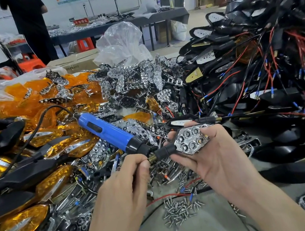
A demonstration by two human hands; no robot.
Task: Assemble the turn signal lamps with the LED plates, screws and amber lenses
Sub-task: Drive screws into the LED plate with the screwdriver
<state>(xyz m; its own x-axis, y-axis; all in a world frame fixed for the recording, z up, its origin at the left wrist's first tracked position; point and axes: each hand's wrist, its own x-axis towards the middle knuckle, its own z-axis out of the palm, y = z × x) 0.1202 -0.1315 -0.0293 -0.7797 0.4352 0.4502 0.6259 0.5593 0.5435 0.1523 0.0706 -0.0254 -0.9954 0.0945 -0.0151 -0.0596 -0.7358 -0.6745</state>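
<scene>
In the head view, my right hand [214, 157] curls round a turn signal lamp [169, 150], held in front of me with its chrome LED plate [191, 141] facing up. My left hand [122, 177] pinches the brass threaded end [152, 159] of the lamp's stem. The blue screwdriver [105, 130] lies on the heap just behind my left fingers. Loose screws [176, 211] lie on the table beneath my hands, with amber lenses [23, 105] piled at the left and wired black housings [263, 79] at the right.
</scene>
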